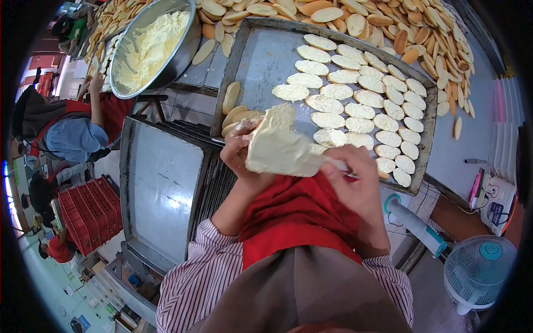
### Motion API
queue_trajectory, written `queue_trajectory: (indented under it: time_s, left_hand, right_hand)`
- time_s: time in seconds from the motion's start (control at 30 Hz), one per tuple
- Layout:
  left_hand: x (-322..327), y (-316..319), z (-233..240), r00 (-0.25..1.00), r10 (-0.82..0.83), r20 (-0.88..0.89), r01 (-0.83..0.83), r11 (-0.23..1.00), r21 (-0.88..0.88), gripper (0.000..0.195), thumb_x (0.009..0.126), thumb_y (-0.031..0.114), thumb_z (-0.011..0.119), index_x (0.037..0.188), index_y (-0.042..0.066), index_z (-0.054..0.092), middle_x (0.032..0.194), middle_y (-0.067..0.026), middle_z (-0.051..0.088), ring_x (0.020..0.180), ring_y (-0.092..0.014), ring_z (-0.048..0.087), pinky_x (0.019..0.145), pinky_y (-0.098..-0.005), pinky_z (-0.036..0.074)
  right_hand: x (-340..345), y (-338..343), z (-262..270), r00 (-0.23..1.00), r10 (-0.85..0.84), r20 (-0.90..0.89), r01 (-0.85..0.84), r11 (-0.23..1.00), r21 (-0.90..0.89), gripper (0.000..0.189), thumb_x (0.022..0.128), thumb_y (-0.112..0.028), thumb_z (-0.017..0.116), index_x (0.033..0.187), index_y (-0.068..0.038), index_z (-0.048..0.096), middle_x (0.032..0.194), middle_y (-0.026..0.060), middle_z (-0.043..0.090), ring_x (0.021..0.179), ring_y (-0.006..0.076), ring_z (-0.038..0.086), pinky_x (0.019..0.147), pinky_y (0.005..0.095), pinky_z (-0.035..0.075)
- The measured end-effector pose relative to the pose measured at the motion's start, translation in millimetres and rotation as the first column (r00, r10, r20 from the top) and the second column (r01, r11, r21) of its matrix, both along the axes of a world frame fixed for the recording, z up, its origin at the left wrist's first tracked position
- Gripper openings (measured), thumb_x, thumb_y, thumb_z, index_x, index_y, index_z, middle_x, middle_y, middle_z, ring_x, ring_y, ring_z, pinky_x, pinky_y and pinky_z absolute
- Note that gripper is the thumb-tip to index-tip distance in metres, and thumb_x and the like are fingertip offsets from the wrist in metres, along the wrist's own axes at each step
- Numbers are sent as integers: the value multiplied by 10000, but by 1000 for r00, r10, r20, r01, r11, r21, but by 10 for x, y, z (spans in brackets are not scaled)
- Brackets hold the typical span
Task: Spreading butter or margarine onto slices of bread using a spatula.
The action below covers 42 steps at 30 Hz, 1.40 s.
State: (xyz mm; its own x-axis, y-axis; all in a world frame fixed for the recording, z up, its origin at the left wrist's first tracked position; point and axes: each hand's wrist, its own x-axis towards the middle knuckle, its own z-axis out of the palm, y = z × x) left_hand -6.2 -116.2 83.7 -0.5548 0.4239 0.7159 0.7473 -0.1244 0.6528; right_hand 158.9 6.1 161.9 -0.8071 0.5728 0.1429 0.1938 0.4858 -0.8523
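Note:
My right hand (352, 170) grips the handle of a broad spatula (285, 145) whose blade is thickly coated with pale yellow cream. My left hand (241, 152) is at the other side of the blade, fingers smeared with cream. The blade covers part of that hand, so what it holds is hidden. Beyond both hands lies a large metal baking tray (262, 54). Rows of cream-topped oval bread slices (327, 103) fill its middle and right. Several plain bread slices (231, 97) lean along its left edge, near my left hand.
A steel bowl of cream (156, 50) stands at the upper left. Loose bread slices (358, 23) are heaped behind the tray. Stacked trays (160, 187) rise at my left, with a co-worker (75, 129) beyond. Red crates (89, 214) and an electric fan (479, 270) stand farther out.

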Motion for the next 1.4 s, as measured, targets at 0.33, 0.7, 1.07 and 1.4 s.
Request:
queue_trajectory:
  time_s: [0.33, 0.7, 1.07, 1.4]
  left_hand:
    - [-16, -92, 45, 998, -55, -3, 55, 997, -63, 722, 660, 100, 809, 1133, 111, 264, 1176, -169, 447, 1086, -295, 545, 923, -425, 456]
    - [-21, 6, -34, 947, -195, 254, 192, 981, 38, 658, 776, 195, 757, 1193, 75, 262, 1220, -165, 405, 1144, -254, 484, 977, -412, 424]
    - [40, -26, -87, 925, -200, 323, 212, 977, 0, 654, 774, 177, 761, 1193, 82, 267, 1217, -155, 416, 1163, -251, 470, 1004, -399, 394]
    - [86, -45, -153, 926, -194, 325, 204, 979, 2, 704, 733, 187, 797, 1201, 71, 283, 1215, -137, 408, 1142, -233, 475, 989, -386, 401]
  right_hand:
    - [-84, -63, -140, 988, -154, 26, 156, 985, -75, 171, 854, -200, 667, 892, -35, 652, 767, 77, 636, 668, 117, 552, 553, 260, 368]
    - [-73, 141, -469, 927, -368, 64, 364, 851, -379, 237, 914, -249, 624, 944, -14, 638, 702, -46, 551, 632, 47, 455, 529, 207, 373]
    - [115, 205, -684, 917, -385, 107, 394, 828, -400, 228, 906, -223, 630, 972, -4, 634, 734, 29, 606, 683, 53, 491, 590, 217, 420]
    - [139, 61, -465, 922, -366, 126, 385, 900, -202, 215, 869, -225, 651, 934, -19, 655, 787, 121, 660, 648, 219, 620, 610, 308, 474]
